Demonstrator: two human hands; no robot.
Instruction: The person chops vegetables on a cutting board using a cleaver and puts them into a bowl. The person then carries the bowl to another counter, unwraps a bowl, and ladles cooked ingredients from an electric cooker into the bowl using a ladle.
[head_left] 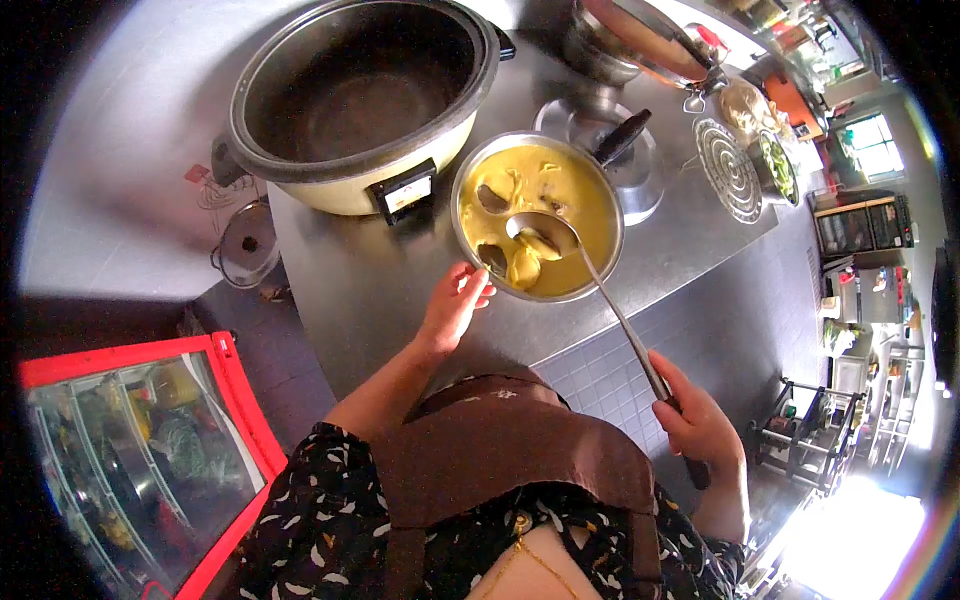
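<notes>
Gripping the ladle (548, 226) by its handle: right hand (698, 420), fingers closed round it, past the table's near edge. Ladle head sits inside the metal bowl (535, 297), tilted, with a yellow piece (541, 243) in it. Bowl is on the table (355, 290), near the near edge, full of yellow liquid (590, 205) with dark pieces (492, 199) showing at the surface. Left hand (450, 310) is at the bowl's rim on its near-left side, fingers part open and loosely curled; can't tell if they touch or pinch the rim.

Around it: big cream cooker (325, 193), dark inside, covers the table's far-left corner. Round metal piece with black handle (625, 137) lies just right of the bowl, partly hidden; can't tell lid or pan. Coiled wire rack (728, 170) toward the table's right edge, container of greens (778, 165) beside it. Stacked pans (600, 50) at the far edge.
</notes>
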